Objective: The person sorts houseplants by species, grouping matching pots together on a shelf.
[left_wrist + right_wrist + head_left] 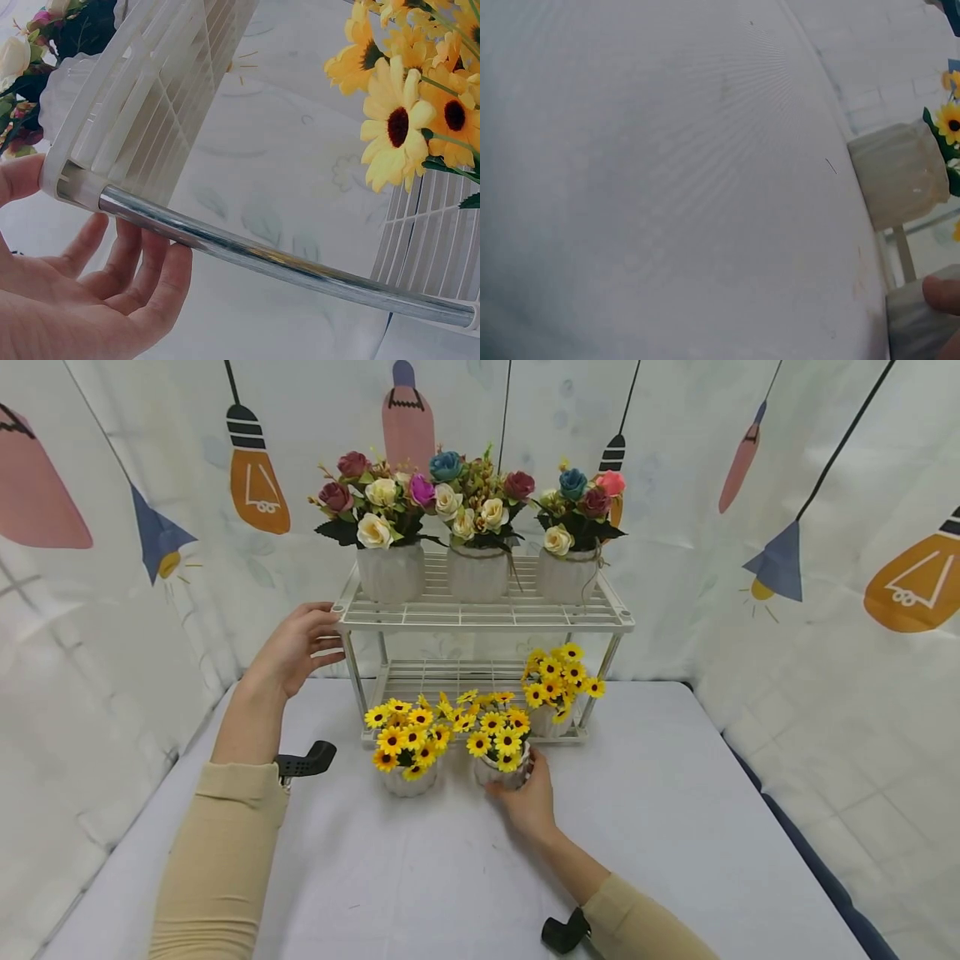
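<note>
My left hand [296, 643] reaches to the upper left corner of a white two-tier wire shelf [480, 625], its fingers loosely extended. In the left wrist view, fingertips meet the shelf's corner and metal post [262, 259]. Low at the front, my right hand [528, 797] grips a small whitish pot of yellow daisy-like flowers [498, 739], thumb and fingers round its sides. Left of it, a similar flower pot [408, 781] stands on the table before the shelf. Another pot of yellow flowers [553, 718] sits at the lower tier's right end.
Three pots of mixed artificial roses line the top tier: left [390, 572], middle [478, 575] and right [566, 575]. A white cloth covers the table [420, 885]. A printed curtain [810, 685] hangs behind and at both sides.
</note>
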Available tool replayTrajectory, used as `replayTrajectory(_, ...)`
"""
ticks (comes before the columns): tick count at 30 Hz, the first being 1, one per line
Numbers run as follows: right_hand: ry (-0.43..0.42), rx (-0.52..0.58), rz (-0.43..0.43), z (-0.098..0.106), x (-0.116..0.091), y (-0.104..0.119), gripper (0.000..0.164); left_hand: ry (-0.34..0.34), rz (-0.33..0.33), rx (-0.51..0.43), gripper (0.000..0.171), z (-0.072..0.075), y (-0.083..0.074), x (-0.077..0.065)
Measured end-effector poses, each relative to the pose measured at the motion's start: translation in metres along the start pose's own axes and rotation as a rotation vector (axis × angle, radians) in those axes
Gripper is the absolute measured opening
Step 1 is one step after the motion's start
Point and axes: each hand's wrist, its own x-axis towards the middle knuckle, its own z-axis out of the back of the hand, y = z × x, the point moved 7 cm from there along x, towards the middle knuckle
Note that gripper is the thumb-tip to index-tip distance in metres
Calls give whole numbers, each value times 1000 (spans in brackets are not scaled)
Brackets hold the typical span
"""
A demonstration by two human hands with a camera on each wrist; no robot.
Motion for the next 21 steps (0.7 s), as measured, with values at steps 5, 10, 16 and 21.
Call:
replayTrajectory(5,-1,-2,15,0,1,1,87,-1,-1,-2,65,1,0,0)
replayTrajectory(10,-3,17,27,-3,0,3,85,0,-2,1,64,1,0,-1)
replayTrajectory(16,-30,-3,71,-5,0,4,83,7,-1,2,64,0,-1,-1)
replayTrajectory(21,-41,-28,104,-6,1,6,82,1,-6,13,65,0,-1,-1)
